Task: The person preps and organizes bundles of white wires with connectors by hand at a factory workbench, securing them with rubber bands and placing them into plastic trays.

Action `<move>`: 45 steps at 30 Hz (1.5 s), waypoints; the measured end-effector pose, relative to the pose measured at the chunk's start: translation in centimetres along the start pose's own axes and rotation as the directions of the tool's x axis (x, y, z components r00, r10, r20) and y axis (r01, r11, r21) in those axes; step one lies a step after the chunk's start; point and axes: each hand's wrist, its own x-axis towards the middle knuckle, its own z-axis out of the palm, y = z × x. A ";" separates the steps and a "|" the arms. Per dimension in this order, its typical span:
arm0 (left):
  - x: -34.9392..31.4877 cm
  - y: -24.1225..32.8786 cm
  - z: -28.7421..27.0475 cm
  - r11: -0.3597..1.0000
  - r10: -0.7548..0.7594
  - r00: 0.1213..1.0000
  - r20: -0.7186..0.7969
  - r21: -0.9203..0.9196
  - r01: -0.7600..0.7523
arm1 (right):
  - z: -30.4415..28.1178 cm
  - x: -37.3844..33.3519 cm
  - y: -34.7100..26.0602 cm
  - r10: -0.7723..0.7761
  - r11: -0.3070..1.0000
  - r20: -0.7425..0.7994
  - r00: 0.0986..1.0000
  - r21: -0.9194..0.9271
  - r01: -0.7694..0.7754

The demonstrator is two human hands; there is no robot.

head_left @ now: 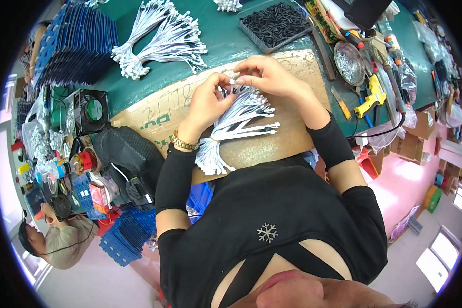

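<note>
My left hand point(209, 100) and my right hand point(273, 78) come together above a sheet of cardboard point(305, 87). Between their pinched fingertips is a small white connector point(232, 82) at the end of a thin wire. Just below the fingers lies a tied bundle of white cables point(223, 134), fanned out toward the right, with small connectors at the ends. A few of its strands stick out apart from the rest. The fingertips partly cover the connector, and how it meets the wire is too small to tell.
Further off lie more white cable bundles point(164, 43) and a tray point(291, 42) of small black pieces. Blue racks point(72, 49) and a fan point(91, 112) stand left. On the right are a yellow glue gun point(373, 96) and a scraper point(340, 101). Another person point(69, 244) sits at lower left.
</note>
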 end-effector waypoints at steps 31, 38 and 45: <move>3.4 4.3 0.1 0.872 0.220 0.944 0.245 0.385 -0.303 | -1.2 -0.9 2.3 -0.108 0.975 0.087 0.990 -0.183 0.123; 3.5 3.9 0.4 0.847 0.238 0.950 0.202 0.436 -0.304 | -1.0 -0.8 2.4 0.011 0.986 0.043 0.999 -0.164 -0.003; 2.7 3.6 -0.2 0.837 0.327 0.929 0.172 0.403 -0.369 | -0.8 -0.9 2.4 0.032 0.977 0.039 0.999 -0.214 -0.023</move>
